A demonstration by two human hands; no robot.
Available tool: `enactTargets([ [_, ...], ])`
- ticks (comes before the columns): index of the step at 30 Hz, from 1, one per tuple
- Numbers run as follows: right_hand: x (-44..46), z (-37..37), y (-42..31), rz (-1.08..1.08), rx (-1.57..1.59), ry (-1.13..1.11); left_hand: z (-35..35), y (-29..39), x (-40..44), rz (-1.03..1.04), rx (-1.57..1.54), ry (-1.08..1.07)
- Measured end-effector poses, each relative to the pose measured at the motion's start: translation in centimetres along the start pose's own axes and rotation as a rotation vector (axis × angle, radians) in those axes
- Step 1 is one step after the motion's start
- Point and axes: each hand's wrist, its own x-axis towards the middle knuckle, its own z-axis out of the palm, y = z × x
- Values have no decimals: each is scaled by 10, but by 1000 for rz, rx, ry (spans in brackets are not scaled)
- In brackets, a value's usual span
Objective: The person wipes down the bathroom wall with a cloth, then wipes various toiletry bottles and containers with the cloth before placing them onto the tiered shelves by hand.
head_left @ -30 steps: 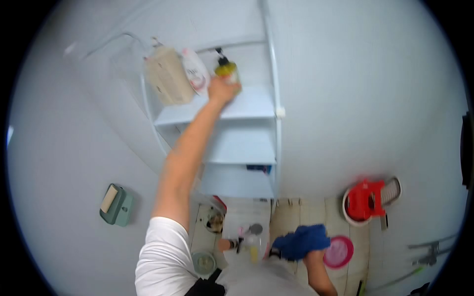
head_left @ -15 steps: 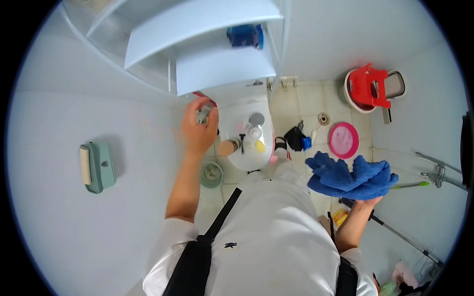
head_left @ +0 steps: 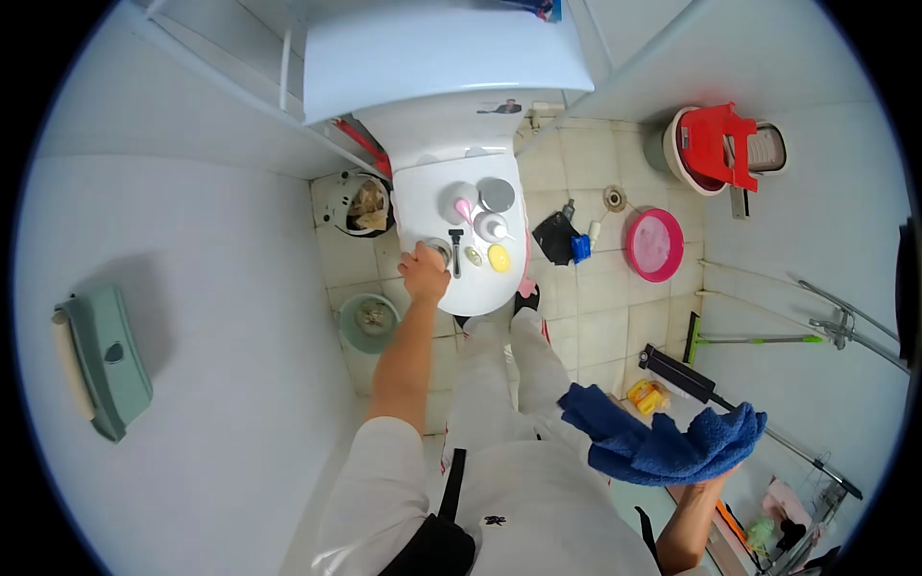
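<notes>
My left hand (head_left: 424, 273) is closed around a small round container (head_left: 439, 250) on the left side of the white toilet lid (head_left: 485, 300). A greyish round top shows past the fingers, which hide the rest. Just right of it lies a razor (head_left: 456, 254), then a small pale green oval piece (head_left: 473, 256) and a yellow soap bar (head_left: 498, 258). Behind these stand a white pump bottle (head_left: 491, 227), a round grey-topped jar (head_left: 497, 195) and a whitish round item with a pink piece (head_left: 464, 208). My right hand (head_left: 715, 482) holds a bunched blue towel (head_left: 663, 444), which mostly covers its fingers.
A white shelf (head_left: 442, 58) overhangs the toilet tank. Left of the toilet are a waste bin (head_left: 376, 228) and a green basin (head_left: 344, 324). To the right are a pink basin (head_left: 678, 252), a red stool (head_left: 715, 144) and a long-handled mop (head_left: 684, 370).
My left hand has come from beside the shelf, with a small pale greenish thing in it, down to the toilet lid. My right hand still holds the towel, now lower in view.
</notes>
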Motion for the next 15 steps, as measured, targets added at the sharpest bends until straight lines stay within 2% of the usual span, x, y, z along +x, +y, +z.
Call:
enactTargets([
  [1,-6,-3,3,7,-30,29,4,-6,5,4,-11,2],
  [2,-11,-5,9,17,-69,55,5,-11,8,-2,-14,102],
  [4,-19,-9,19,39,-156,93,-7,-30,8,-64,-197,111],
  [5,-22,-10,24,48,-237,113,-19,-39,4,-94,-283,120],
  [8,-15,-6,36,60,-639,102,-69,-60,-27,-15,-432,184],
  [9,-12,30,49,59,-429,-5,-97,-60,-41,8,-479,186],
  [11,0,40,56,208,7,-315,-167,-47,-87,91,-645,106],
  [13,-2,43,61,186,-4,-188,-259,-9,-140,230,-748,-1],
  [15,8,97,68,135,89,-487,-343,47,-187,448,-604,-66],
])
